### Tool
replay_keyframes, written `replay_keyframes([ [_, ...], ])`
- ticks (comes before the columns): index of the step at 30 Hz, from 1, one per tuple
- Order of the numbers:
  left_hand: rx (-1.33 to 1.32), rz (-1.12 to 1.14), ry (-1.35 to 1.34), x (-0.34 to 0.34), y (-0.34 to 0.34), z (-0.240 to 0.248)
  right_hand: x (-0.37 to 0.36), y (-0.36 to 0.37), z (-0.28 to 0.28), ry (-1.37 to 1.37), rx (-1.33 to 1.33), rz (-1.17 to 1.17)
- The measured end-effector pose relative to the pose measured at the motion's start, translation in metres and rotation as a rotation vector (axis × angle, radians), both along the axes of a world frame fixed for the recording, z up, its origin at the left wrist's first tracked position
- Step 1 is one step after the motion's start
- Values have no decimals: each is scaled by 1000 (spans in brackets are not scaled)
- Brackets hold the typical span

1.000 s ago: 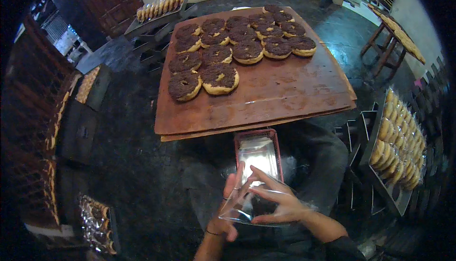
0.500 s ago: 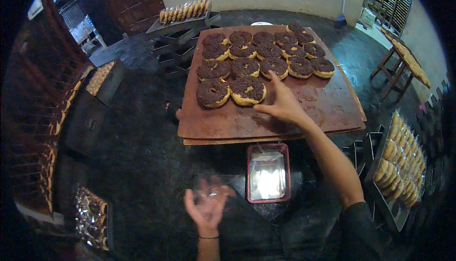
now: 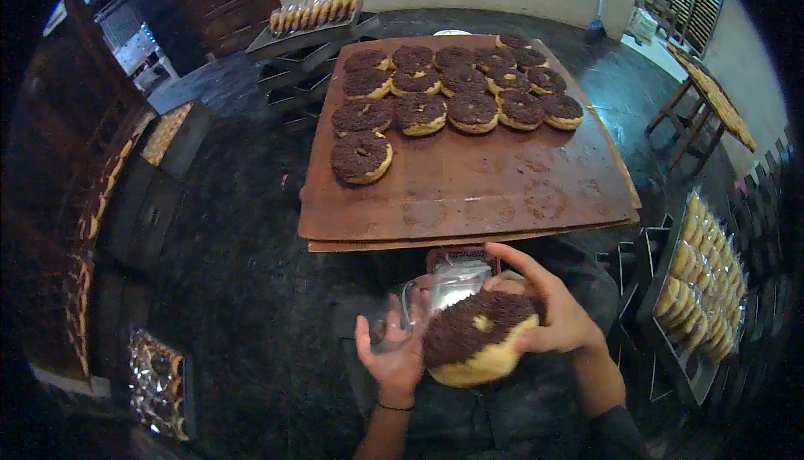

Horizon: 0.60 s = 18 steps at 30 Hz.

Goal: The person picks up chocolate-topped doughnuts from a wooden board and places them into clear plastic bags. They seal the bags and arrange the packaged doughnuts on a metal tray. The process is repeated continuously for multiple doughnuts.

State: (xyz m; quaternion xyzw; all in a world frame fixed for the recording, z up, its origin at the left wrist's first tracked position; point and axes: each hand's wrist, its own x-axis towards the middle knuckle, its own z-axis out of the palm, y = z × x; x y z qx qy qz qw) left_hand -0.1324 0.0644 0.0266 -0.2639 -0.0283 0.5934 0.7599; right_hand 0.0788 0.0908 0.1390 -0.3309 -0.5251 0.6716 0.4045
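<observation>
Transparent bag (image 3: pixel 388 335), outline hard to make out, at spread left hand (image 3: pixel 399 363). Dark-topped doughnut (image 3: pixel 473 341), pinched by right hand (image 3: pixel 563 316), just right of left hand, hiding part of pink basket (image 3: pixel 433 260).

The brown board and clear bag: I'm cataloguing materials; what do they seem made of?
The brown board looks like wood or fibreboard, smooth, with a paler edge. The clear bag at the left hand seems thin, glossy plastic film: see-through, with bright highlights.
</observation>
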Motion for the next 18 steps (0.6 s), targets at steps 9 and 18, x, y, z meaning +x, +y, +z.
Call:
replay_keyframes([
  [9, 214, 276, 229, 14, 8, 24, -46, -7, -19, -705, 707, -368],
  [18, 217, 211, 689, 10, -6, 28, -55, 20, -37, -166, 217, -215],
])
